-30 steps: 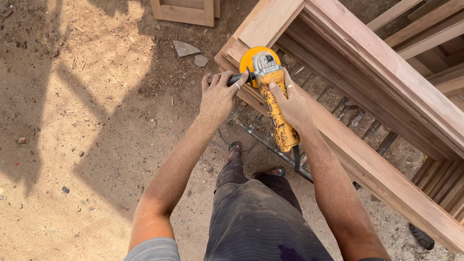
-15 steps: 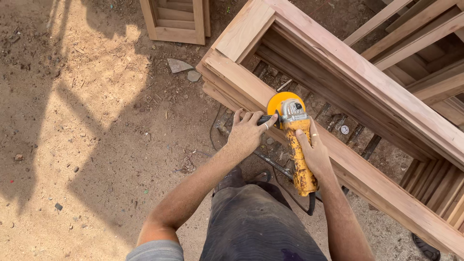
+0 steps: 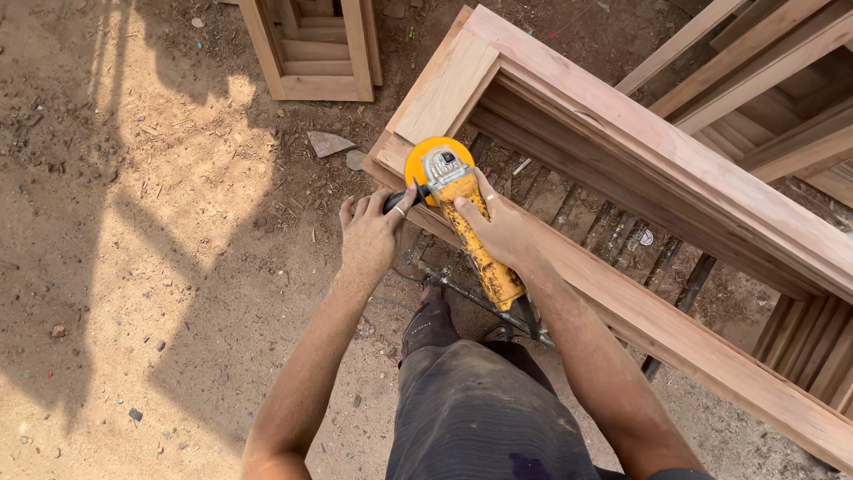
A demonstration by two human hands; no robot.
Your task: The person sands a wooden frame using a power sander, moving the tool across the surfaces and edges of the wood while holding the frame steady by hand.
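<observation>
The grinder [image 3: 462, 222] lies tilted along the near rail of the wooden frame [image 3: 675, 320], its yellow guard at the frame's left end, close to the corner joint, and its stained yellow body running back toward the person. The right hand [image 3: 502, 227] is wrapped over the body just behind the metal head, fingers closed round it, thumb on the near side, wrist bent slightly left and forearm reaching up from the lower right across the rail. The left hand [image 3: 369, 233] is closed on the black side handle [image 3: 398, 201] that sticks out to the left of the guard; its knuckles face up and its forearm comes in nearly straight from below.

The guard sits at the rail's outer edge, with the frame's short end board [image 3: 449, 84] just beyond it. To the right the rail runs on, long and bare, toward the lower right corner. Under the frame, metal bars [image 3: 657, 267] cross the gap. To the left lies open, sunlit dirt [image 3: 160, 267] with small stones; a smaller frame [image 3: 311, 49] lies well apart at the top.
</observation>
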